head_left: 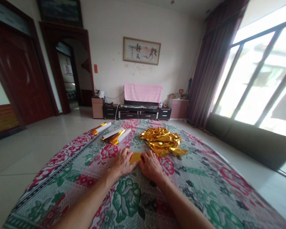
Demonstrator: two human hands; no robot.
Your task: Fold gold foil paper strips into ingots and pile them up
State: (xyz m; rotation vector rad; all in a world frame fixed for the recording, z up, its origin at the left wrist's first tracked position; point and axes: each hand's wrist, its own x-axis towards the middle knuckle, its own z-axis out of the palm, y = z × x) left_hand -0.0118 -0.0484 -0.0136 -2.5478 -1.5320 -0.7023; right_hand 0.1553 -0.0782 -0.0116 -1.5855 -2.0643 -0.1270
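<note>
A small piece of gold foil paper [135, 158] lies flat between my two hands on the patterned cloth. My left hand [123, 161] is closed on its left side, fingers curled. My right hand [150, 163] grips the right side in the same way, close beside the left. Just beyond my right hand is a heap of folded gold foil paper pieces [163, 140]. Farther off to the left lie rolled sheets of gold and white paper [116, 135], with another such roll [102, 128] behind them.
A floral cloth [195, 190] in red, green and grey covers the round-edged surface under my hands. Across the tiled floor stands a low black cabinet [139, 113], with a pink towel [143, 92] draped above it. A dark low bench-like form [250, 140] runs below the window at right.
</note>
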